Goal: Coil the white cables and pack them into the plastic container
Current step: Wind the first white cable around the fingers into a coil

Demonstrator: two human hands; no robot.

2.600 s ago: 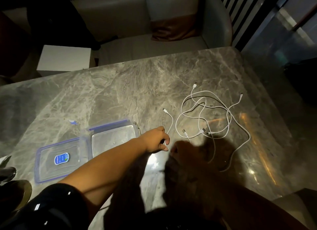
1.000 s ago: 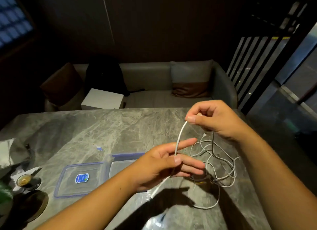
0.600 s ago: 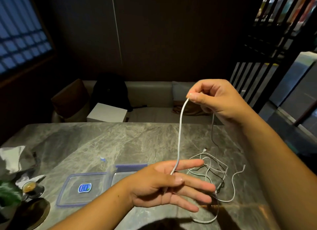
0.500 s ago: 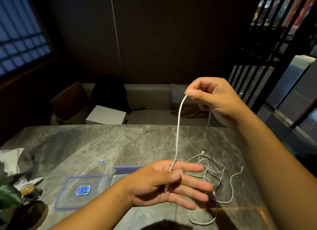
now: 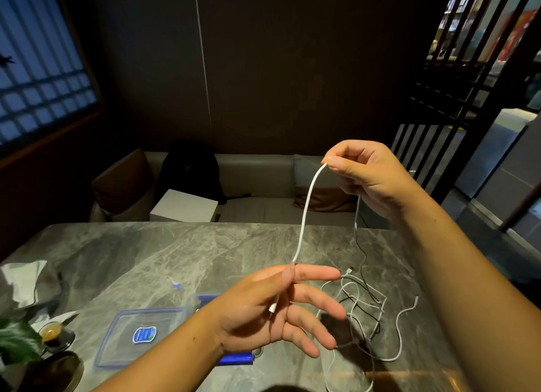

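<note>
One white cable [image 5: 305,213] runs taut between my two hands above the marble table [image 5: 152,254]. My left hand [image 5: 272,306] pinches its lower end between thumb and forefinger, the plug poking out below, the other fingers spread. My right hand [image 5: 363,172] is raised higher and pinches the cable at its fingertips; the rest of the cable drops from that hand to the tangle of white cables [image 5: 363,309] on the table. The clear plastic container with blue rim [image 5: 231,358] lies mostly hidden behind my left hand, its lid [image 5: 140,333] beside it on the left.
A small cup [image 5: 50,331] on a dark saucer, a plant leaf and crumpled tissue [image 5: 23,280] sit at the table's left edge. Behind the table stands a sofa with a white box [image 5: 184,206], a black backpack [image 5: 190,169] and cushions.
My left hand picked a cable end off the table; both hands lifted it. My right hand drew the cable upward, stretching it, and in the last half second it has sagged slightly.
</note>
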